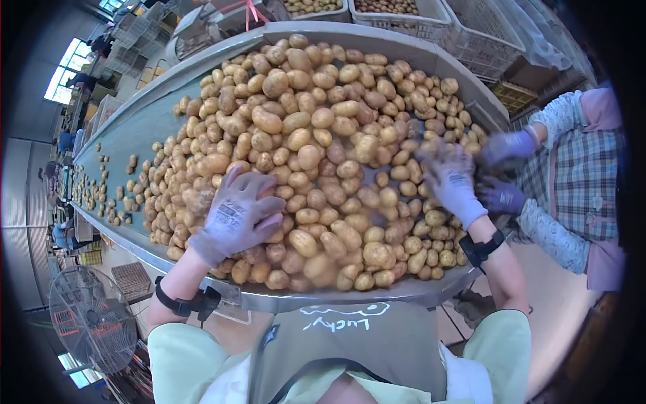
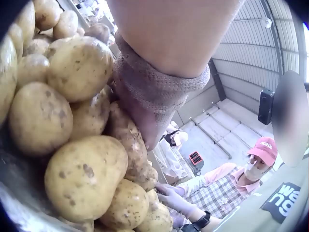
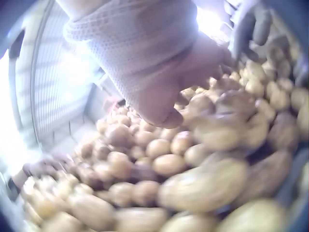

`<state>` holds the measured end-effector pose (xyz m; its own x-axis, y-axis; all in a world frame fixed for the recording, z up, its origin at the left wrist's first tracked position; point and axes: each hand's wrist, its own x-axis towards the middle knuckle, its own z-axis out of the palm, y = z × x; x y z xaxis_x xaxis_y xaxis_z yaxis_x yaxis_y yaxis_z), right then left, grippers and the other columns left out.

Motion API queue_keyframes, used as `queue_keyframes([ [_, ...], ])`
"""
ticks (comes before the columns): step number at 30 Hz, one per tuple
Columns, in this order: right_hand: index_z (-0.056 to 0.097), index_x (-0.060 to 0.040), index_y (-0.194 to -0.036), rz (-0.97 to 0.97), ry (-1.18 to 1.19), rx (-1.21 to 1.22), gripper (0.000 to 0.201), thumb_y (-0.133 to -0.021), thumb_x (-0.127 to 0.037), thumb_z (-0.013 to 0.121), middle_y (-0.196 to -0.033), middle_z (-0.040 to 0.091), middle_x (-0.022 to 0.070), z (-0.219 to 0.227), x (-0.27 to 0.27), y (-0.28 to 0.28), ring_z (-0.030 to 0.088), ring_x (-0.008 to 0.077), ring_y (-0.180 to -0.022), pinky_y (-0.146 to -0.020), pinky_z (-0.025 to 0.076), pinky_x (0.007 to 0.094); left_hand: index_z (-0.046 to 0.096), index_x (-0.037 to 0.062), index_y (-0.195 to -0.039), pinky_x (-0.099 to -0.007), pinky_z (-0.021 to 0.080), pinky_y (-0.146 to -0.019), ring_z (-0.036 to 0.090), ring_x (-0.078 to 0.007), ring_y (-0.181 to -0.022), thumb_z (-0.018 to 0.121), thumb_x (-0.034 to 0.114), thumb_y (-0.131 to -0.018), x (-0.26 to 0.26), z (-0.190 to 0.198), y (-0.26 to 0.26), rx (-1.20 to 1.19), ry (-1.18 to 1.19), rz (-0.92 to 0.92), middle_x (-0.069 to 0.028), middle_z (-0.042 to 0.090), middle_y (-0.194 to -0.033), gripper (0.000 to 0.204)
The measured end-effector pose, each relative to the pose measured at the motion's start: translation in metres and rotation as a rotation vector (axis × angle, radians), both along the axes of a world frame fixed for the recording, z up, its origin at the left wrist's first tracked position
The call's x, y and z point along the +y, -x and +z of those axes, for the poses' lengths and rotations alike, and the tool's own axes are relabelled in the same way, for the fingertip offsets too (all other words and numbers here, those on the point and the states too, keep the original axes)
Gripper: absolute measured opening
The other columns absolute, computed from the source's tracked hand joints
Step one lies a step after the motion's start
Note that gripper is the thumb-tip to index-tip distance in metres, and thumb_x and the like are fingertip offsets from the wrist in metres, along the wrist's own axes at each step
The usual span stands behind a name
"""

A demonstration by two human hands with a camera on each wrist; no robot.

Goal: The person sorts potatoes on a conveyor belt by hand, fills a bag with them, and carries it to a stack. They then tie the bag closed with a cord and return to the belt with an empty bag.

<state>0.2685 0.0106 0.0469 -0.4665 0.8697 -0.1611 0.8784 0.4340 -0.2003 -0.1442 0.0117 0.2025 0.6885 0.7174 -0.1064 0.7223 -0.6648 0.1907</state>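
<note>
A large heap of potatoes (image 1: 299,139) covers the metal-rimmed sorting table. My left hand (image 1: 239,212), in a pale lavender glove, rests on the near left part of the heap with its fingers spread. Several big potatoes (image 2: 87,176) lie close by it in the left wrist view. On the right side of the heap is my right hand (image 1: 455,183), gloved alike, its fingers stretched over the potatoes and blurred. Potatoes (image 3: 169,164) crowd beneath its thumb in the right wrist view. Neither hand grips a potato.
Another person's gloved hands, one being the upper hand (image 1: 509,146), work beside my right hand. The table's metal rim (image 1: 383,296) runs along my front. Crates (image 1: 404,20) of potatoes stand behind. A green belt (image 1: 145,145) extends left; a floor fan (image 1: 92,316) stands near left.
</note>
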Motion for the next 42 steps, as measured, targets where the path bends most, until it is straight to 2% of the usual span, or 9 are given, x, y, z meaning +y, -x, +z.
queue_keyframes([
  [2,0.042,-0.0269,-0.154,-0.253,-0.191,0.067,0.067,-0.093,-0.046,0.06,-0.161,0.035,0.0047,0.006,-0.017,0.008,0.02,0.0341,-0.152,-0.121,0.008,0.0592,0.076,0.0155,-0.097,-0.054,0.029,-0.116,0.056,-0.0323,-0.119,0.071,0.03,-0.084,0.001,0.002,-0.008,0.037,-0.003,0.016,-0.0119,0.062,-0.123,0.02],
  [5,0.042,-0.0281,-0.154,0.337,0.046,0.422,0.084,-0.083,-0.065,0.065,-0.159,0.037,0.0086,0.047,-0.069,0.084,0.025,0.0324,-0.15,-0.122,0.005,0.0556,0.076,0.0157,-0.097,-0.0562,0.027,-0.118,0.056,-0.0328,-0.12,0.071,0.03,-0.084,0.008,0.0,-0.012,0.074,0.072,0.025,-0.0121,0.062,-0.124,0.02],
  [13,0.057,-0.0228,-0.138,-0.13,-0.318,-0.135,0.072,-0.073,-0.042,0.08,-0.138,0.053,0.0109,0.042,-0.058,0.016,0.048,0.0308,-0.131,-0.111,0.029,0.054,0.076,0.0173,-0.097,-0.0589,0.027,-0.118,0.055,-0.0323,-0.125,0.072,0.029,-0.083,-0.008,0.011,0.002,0.021,0.012,0.002,-0.0117,0.063,-0.123,0.019],
  [17,0.06,-0.0152,-0.133,0.242,-0.102,0.432,0.049,-0.084,-0.016,0.067,-0.1,0.059,0.0115,0.078,-0.082,0.107,0.064,0.0278,-0.073,-0.058,0.051,0.0395,0.076,0.0171,-0.097,-0.0591,0.027,-0.118,0.055,-0.032,-0.124,0.072,0.029,-0.083,-0.005,0.01,0.003,0.047,0.021,-0.018,-0.0117,0.062,-0.123,0.019],
  [25,0.046,-0.0194,-0.149,0.195,0.349,0.345,0.062,-0.088,-0.015,0.058,-0.106,0.068,0.0184,0.08,-0.052,0.115,0.069,0.037,-0.09,-0.073,0.056,0.0487,0.075,0.0179,-0.097,-0.0592,0.027,-0.117,0.056,-0.032,-0.12,0.071,0.031,-0.083,-0.009,0.016,0.005,0.006,-0.016,-0.035,-0.0118,0.064,-0.117,0.02],
  [31,0.048,-0.0212,-0.145,0.473,-0.801,0.424,0.054,-0.092,-0.026,0.061,-0.109,0.061,0.0102,0.24,0.015,0.043,0.062,0.0241,-0.081,-0.072,0.054,0.0413,0.078,0.0193,-0.091,-0.0582,0.028,-0.117,0.057,-0.0313,-0.117,0.072,0.034,-0.08,-0.009,0.027,0.004,0.022,-0.009,-0.059,-0.0123,0.066,-0.115,0.019],
  [35,0.049,-0.0011,-0.142,-0.823,-0.563,-0.193,0.055,-0.093,-0.023,0.058,-0.141,0.052,0.027,0.298,0.121,-0.106,0.056,0.0393,-0.117,-0.106,0.041,0.0535,0.079,0.0218,-0.092,-0.0579,0.031,-0.115,0.059,-0.0313,-0.115,0.073,0.034,-0.079,-0.018,0.022,0.011,-0.043,-0.017,-0.013,-0.0111,0.067,-0.114,0.018],
  [39,0.051,-0.0029,-0.141,-0.38,-1.08,-0.309,0.049,-0.094,-0.018,0.057,-0.138,0.056,0.0209,0.24,0.088,-0.083,0.06,0.0384,-0.114,-0.103,0.044,0.0495,0.079,0.0208,-0.09,-0.0586,0.031,-0.114,0.06,-0.0305,-0.114,0.073,0.033,-0.079,-0.013,0.022,0.007,-0.044,-0.059,-0.005,-0.0106,0.067,-0.111,0.017],
  [42,0.065,-0.0041,-0.118,-0.136,-0.426,0.366,0.039,-0.089,-0.031,0.064,-0.105,0.064,0.0171,0.161,0.041,0.002,0.063,0.0319,-0.102,-0.081,0.056,0.0429,0.079,0.0209,-0.091,-0.0583,0.033,-0.112,0.06,-0.0308,-0.114,0.073,0.032,-0.08,-0.012,0.029,0.005,0.008,-0.012,-0.024,-0.01,0.067,-0.112,0.017],
])
